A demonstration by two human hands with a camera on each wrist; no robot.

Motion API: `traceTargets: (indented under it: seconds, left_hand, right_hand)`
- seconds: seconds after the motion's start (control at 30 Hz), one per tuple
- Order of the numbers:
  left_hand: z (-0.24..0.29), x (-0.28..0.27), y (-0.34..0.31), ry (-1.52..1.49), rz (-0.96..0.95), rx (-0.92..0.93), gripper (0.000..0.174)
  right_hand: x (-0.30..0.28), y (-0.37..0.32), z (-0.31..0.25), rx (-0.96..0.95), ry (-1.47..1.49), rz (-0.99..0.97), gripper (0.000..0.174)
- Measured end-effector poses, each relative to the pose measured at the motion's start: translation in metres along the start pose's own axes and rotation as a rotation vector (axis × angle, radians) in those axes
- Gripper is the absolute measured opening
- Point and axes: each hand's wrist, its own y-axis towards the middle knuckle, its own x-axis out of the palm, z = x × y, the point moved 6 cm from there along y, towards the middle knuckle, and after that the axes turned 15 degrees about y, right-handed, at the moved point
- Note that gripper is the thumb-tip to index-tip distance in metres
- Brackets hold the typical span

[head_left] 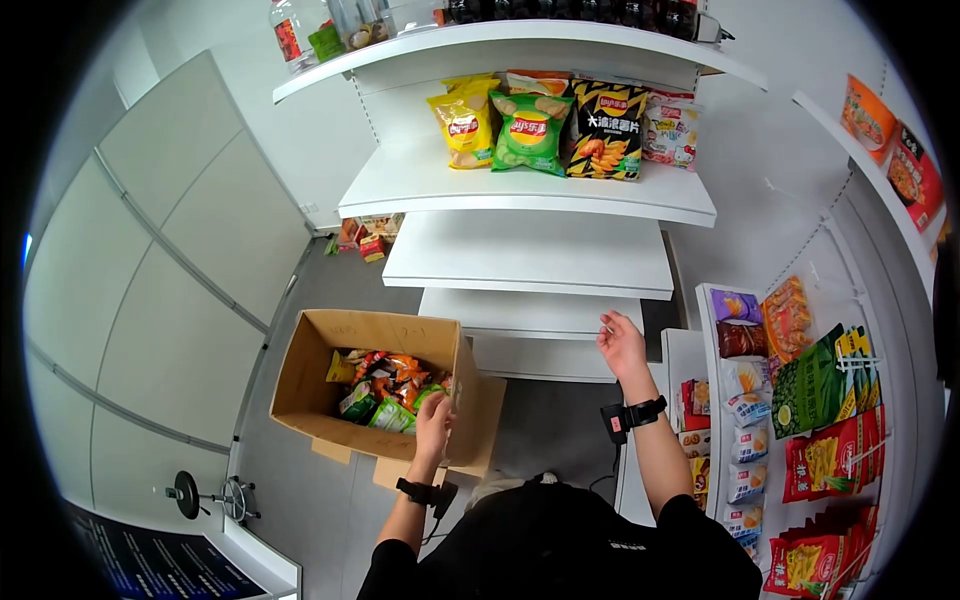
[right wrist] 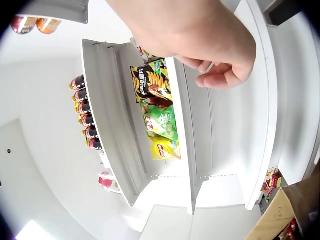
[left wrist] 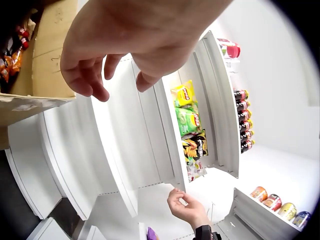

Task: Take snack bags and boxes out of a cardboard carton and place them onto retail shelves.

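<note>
In the head view my left hand (head_left: 434,428) is over the right side of a cardboard box (head_left: 462,400) holding several snack bags (head_left: 392,414). Its fingers are loosely bent with nothing between them, as the left wrist view also shows (left wrist: 130,45). My right hand (head_left: 622,345) is raised before the lower shelves, fingers loosely curled and empty; the right wrist view has it (right wrist: 210,55) in front of a shelf. On the shelf above (head_left: 520,196) stand a yellow chip bag (head_left: 468,124), a green one (head_left: 530,132), a black one (head_left: 606,130) and a pale one (head_left: 671,131).
Bottles (head_left: 600,12) line the top shelf. At the right, a rack holds green bags (head_left: 810,385), red bags (head_left: 830,460) and small packets. Snack packages (head_left: 372,247) lie on the floor behind the box. A wheeled stool (head_left: 187,494) stands at the lower left.
</note>
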Motion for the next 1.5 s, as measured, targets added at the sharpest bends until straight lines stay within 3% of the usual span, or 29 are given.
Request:
traceTargets:
  seconds: [0.27,0.53,0.77,1.1,1.17,1.4,1.43,1.5]
  left_hand:
    - [-0.043,-0.061,-0.001,0.083,0.236,-0.007,0.041]
    - [-0.069,-0.12,-0.019,0.065,0.305,-0.145,0.041]
    - [-0.087,-0.188,-0.009,-0.041,0.314,-0.314,0.039]
    - [-0.118,-0.293,0.066,-0.228,0.247,-0.419,0.033]
    - [-0.127,-0.301,0.077,-0.289,0.234,-0.477,0.024]
    - [-0.134,-0.306,0.106,-0.409,0.162,-0.529,0.025]
    - [-0.137,-0.304,0.111,-0.434,0.159,-0.547,0.025]
    - [-0.142,-0.303,0.12,-0.484,0.145,-0.578,0.029]
  right_hand:
    - [0.001,0.015,0.051,0.135,-0.004,0.017,0.015]
    - [0.008,0.018,0.137,0.312,-0.087,0.029,0.017]
    - [0.029,0.034,0.203,0.354,-0.068,0.075,0.018]
    - [0.064,0.065,0.336,0.44,-0.225,0.139,0.023]
    - [0.058,0.066,0.35,0.452,-0.289,0.192,0.026]
    - [0.051,0.093,0.377,0.465,-0.456,0.254,0.024]
    - [0.051,0.102,0.38,0.459,-0.491,0.283,0.043]
    - [0.057,0.118,0.387,0.463,-0.547,0.269,0.047]
